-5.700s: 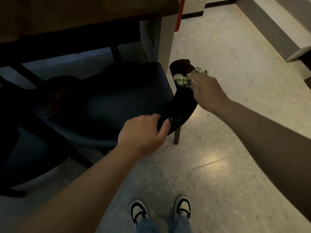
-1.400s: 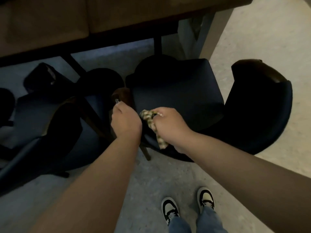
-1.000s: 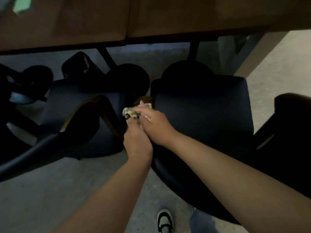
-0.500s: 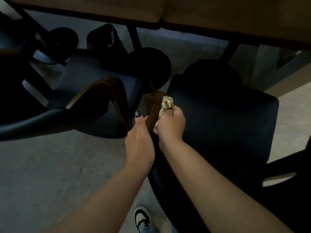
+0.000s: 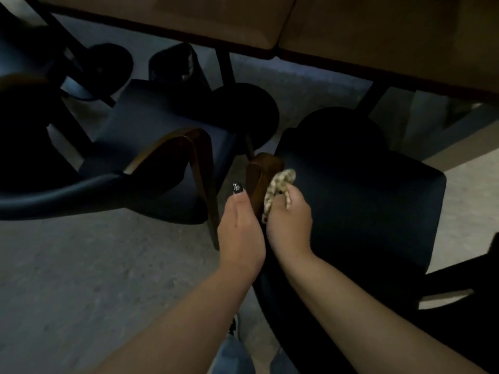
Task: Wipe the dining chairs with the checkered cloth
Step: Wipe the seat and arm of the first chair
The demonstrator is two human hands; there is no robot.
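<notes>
A dark blue dining chair [image 5: 351,190] stands in front of me, its brown wooden arm end [image 5: 260,168] at the seat's left. My right hand [image 5: 289,225] is closed around the bunched checkered cloth [image 5: 278,184] and presses it against the inner side of that wooden arm. My left hand [image 5: 240,233] lies against the arm's outer side, fingers together and thumb up; whether it grips the wood is hidden. A second dark chair [image 5: 151,157] with a wooden arm stands to the left.
The brown tabletop [image 5: 351,28] runs across the top, with black table legs [image 5: 224,66] and round bases [image 5: 245,114] under it. More dark chairs crowd the far left. Grey speckled floor [image 5: 81,265] lies at lower left. My shoe and jeans show at the bottom.
My view has swung left from the chair's right arm to its left arm. Both hands have come to that wooden arm end, and the cloth now sits slightly higher on it.
</notes>
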